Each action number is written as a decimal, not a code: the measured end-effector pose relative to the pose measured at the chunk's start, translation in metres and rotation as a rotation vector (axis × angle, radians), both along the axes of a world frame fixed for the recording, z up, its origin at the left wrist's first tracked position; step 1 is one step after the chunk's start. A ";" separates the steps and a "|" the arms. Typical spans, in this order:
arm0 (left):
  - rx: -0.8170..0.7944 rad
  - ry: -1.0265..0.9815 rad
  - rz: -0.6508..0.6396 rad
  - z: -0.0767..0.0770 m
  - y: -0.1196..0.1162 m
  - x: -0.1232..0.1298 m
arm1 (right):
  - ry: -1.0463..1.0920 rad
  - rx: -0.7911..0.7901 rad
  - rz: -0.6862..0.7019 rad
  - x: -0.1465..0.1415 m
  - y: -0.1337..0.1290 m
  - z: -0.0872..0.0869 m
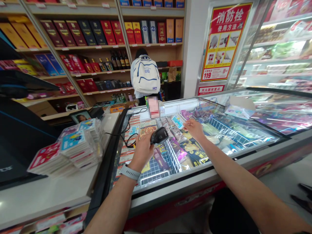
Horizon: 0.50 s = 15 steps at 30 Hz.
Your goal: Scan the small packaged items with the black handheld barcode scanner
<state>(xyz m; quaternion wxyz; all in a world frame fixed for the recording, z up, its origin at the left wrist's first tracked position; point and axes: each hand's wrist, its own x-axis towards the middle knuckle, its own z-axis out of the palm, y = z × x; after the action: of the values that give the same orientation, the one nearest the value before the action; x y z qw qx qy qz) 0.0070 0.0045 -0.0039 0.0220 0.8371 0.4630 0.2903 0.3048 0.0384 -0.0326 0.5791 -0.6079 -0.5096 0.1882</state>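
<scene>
My left hand is wrapped round the handle of a black barcode scanner, whose head points to the right. A dark cable runs over the glass to the left of that hand. My right hand pinches the lower right corner of a small blue and white card, held above the glass top of a chest freezer. Below the hands, packaged goods in white wire baskets show through the glass. A grey watch band circles my left wrist.
Stacked blue, red and white packs stand on the white counter at left. A box rests on the freezer's right part. Beyond the freezer, a person with a white backpack faces shelves of boxed bottles.
</scene>
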 end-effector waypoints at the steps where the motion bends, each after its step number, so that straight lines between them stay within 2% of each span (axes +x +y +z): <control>1: -0.001 -0.001 0.002 0.000 0.000 0.000 | -0.006 0.002 -0.010 -0.001 0.000 0.000; 8: 0.002 0.005 0.015 0.002 -0.003 0.001 | -0.122 0.063 -0.089 -0.014 -0.006 0.010; 15: -0.002 0.015 0.011 0.001 -0.002 0.001 | -0.133 0.106 -0.062 -0.051 -0.008 0.018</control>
<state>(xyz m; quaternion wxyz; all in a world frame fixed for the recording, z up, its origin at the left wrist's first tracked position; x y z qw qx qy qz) 0.0079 0.0023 -0.0030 0.0177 0.8367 0.4680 0.2838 0.2541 0.0306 -0.0145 0.5810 -0.6029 -0.5371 0.1021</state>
